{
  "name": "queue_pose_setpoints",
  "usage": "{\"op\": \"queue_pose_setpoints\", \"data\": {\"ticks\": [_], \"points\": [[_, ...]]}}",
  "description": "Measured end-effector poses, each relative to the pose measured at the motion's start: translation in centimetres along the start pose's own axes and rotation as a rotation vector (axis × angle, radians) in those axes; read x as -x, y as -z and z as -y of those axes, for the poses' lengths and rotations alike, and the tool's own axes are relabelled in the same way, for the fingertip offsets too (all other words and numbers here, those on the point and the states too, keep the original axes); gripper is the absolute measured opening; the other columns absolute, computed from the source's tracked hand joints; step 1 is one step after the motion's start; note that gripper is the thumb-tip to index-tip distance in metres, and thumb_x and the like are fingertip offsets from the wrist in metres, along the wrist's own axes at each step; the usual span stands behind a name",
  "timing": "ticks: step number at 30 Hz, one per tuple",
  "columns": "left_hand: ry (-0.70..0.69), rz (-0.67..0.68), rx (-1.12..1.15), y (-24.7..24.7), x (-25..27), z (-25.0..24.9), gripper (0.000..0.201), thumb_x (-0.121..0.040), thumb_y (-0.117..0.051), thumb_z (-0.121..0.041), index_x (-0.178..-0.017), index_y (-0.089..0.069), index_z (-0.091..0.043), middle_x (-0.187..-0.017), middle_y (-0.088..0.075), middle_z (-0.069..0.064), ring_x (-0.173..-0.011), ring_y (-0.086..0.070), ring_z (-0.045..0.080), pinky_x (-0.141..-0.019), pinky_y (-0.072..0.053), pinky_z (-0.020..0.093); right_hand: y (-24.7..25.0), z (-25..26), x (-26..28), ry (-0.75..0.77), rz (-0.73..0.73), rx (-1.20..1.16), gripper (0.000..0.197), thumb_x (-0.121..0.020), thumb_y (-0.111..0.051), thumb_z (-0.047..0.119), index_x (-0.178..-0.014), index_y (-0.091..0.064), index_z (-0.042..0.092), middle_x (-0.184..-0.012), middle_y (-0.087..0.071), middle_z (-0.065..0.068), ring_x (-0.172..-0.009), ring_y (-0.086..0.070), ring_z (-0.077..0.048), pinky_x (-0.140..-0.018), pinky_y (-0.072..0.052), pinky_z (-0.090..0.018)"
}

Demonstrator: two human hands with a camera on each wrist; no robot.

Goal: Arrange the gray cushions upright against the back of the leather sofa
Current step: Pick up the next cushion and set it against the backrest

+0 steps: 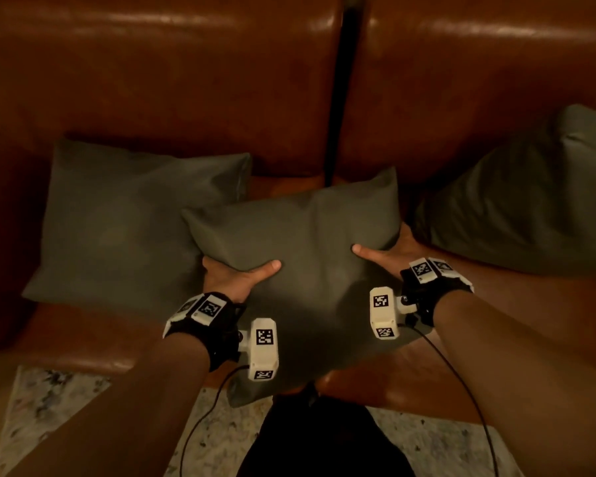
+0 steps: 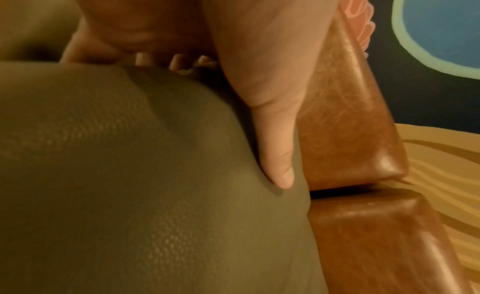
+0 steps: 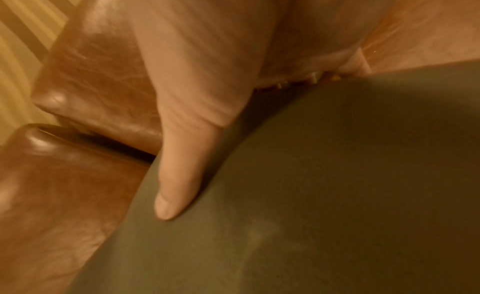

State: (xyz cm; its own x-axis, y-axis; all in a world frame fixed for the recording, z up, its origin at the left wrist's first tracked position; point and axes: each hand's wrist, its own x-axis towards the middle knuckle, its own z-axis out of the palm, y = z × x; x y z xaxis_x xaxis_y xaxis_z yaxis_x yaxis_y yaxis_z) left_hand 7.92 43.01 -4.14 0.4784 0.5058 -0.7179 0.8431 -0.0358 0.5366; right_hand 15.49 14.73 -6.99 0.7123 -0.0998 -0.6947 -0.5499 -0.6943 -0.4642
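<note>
A gray cushion [image 1: 300, 242] lies tilted over the front of the brown leather sofa seat [image 1: 83, 339], held between both hands. My left hand [image 1: 234, 275] grips its left edge, thumb pressed on top, fingers underneath. My right hand [image 1: 386, 251] grips its right edge the same way. In the left wrist view the thumb [image 2: 275, 146] dents the cushion [image 2: 130, 175]. The right wrist view shows the other thumb [image 3: 179, 175] on the cushion [image 3: 311, 195]. A second gray cushion [image 1: 128, 222] leans back at the left. A third gray cushion [image 1: 530, 201] stands against the sofa back [image 1: 186, 80] at the right.
A dark gap [image 1: 341, 98] splits the two back pads of the sofa. A pale patterned rug [image 1: 49, 407] lies in front of the seat. Cables [image 1: 200, 425] hang from both wrist cameras. My dark trouser leg [image 1: 324, 442] shows at the bottom.
</note>
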Motion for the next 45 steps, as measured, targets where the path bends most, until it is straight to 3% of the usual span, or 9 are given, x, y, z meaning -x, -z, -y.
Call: {"op": "queue_pose_setpoints", "data": {"ticks": [10,14,22,25,29,32,35,39,45], "points": [[-0.461,0.071,-0.041,-0.4,4.1,-7.5,0.119,-0.052,-0.097,-0.014,-0.148,-0.028,-0.019,-0.132,-0.053,-0.009,-0.119,-0.055,0.008,-0.11,-0.04,0.031,3.6,-1.2,5.3,0.24,-0.332,-0.613,0.105,-0.063,-0.094,0.015,-0.149,-0.034,0.017,-0.13,-0.055,0.009,-0.118,-0.054,-0.006,-0.094,-0.041,-0.01],[-0.644,0.036,-0.027,-0.5,2.5,-11.2,0.116,-0.053,-0.096,-0.007,-0.146,-0.027,-0.022,-0.124,-0.049,-0.021,-0.104,-0.05,-0.025,-0.095,-0.038,-0.001,5.1,0.5,4.3,0.383,-0.507,-0.654,0.117,-0.058,-0.096,0.016,-0.152,-0.026,0.015,-0.146,-0.049,0.004,-0.131,-0.049,-0.004,-0.11,-0.036,-0.015],[-0.442,0.09,-0.242,-2.9,-4.7,-10.9,0.14,-0.059,-0.095,-0.02,-0.159,0.003,-0.02,-0.159,-0.037,0.006,-0.143,-0.04,0.024,-0.119,-0.029,0.034,1.6,0.4,-1.1,0.202,-0.477,-0.495,0.124,-0.061,-0.095,0.015,-0.156,-0.015,0.008,-0.153,-0.042,-0.008,-0.133,-0.041,-0.01,-0.101,-0.024,-0.002],[-0.416,0.144,-0.424,-1.8,-4.0,-10.6,0.106,-0.069,-0.087,-0.044,-0.154,-0.029,-0.018,-0.151,-0.05,0.006,-0.138,-0.048,0.027,-0.115,-0.037,0.035,2.0,0.7,0.5,0.098,-0.434,-0.439,0.11,-0.067,-0.092,0.025,-0.153,-0.024,0.01,-0.148,-0.05,-0.007,-0.132,-0.048,-0.018,-0.101,-0.032,-0.014],[-0.549,0.317,-0.903,1.0,0.4,-12.2,0.054,-0.068,-0.062,-0.075,-0.084,-0.073,-0.025,-0.088,-0.077,-0.002,-0.094,-0.072,0.021,-0.087,-0.057,0.036,3.7,3.3,5.8,0.068,-0.202,-0.018,0.039,-0.086,-0.072,0.043,-0.105,-0.076,0.009,-0.11,-0.076,-0.01,-0.111,-0.068,-0.026,-0.089,-0.051,-0.03],[-0.86,0.392,-0.86,1.1,4.0,-16.1,0.058,-0.069,-0.075,-0.062,-0.115,-0.069,-0.029,-0.109,-0.074,-0.01,-0.1,-0.069,0.009,-0.093,-0.055,0.037,5.7,6.8,9.2,0.446,-0.455,0.07,0.03,-0.077,-0.079,0.043,-0.088,-0.078,0.015,-0.084,-0.077,0.0,-0.082,-0.07,-0.015,-0.071,-0.053,-0.027],[-1.127,0.299,-1.084,-0.8,4.5,-21.4,0.116,-0.055,-0.08,-0.069,-0.152,-0.034,-0.026,-0.154,-0.042,0.002,-0.142,-0.038,0.025,-0.116,-0.035,0.047,8.6,10.3,8.0,0.679,-0.551,0.429,0.08,-0.063,-0.086,0.051,-0.13,-0.061,0.015,-0.124,-0.063,-0.012,-0.118,-0.055,-0.033,-0.095,-0.046,-0.045],[-0.988,0.242,-1.62,-3.8,0.3,-24.8,0.162,-0.04,-0.088,-0.068,-0.153,0.024,-0.037,-0.168,0.013,0.01,-0.154,0.013,0.035,-0.12,0.001,0.065,10.7,11.3,2.1,0.372,-0.239,0.891,0.157,-0.048,-0.087,0.066,-0.155,0.022,0.031,-0.167,0.014,-0.013,-0.151,0.012,-0.042,-0.119,0.0,-0.064],[-1.015,0.211,-1.527,-4.2,-2.0,-22.9,0.147,-0.044,-0.09,-0.062,-0.152,0.009,-0.046,-0.154,-0.03,0.006,-0.138,-0.034,0.037,-0.106,-0.032,0.069,10.4,11.4,-0.3,0.416,-0.277,0.978,0.141,-0.053,-0.086,0.063,-0.157,0.006,0.036,-0.158,-0.028,-0.011,-0.14,-0.03,-0.04,-0.115,-0.017,-0.067]]}}
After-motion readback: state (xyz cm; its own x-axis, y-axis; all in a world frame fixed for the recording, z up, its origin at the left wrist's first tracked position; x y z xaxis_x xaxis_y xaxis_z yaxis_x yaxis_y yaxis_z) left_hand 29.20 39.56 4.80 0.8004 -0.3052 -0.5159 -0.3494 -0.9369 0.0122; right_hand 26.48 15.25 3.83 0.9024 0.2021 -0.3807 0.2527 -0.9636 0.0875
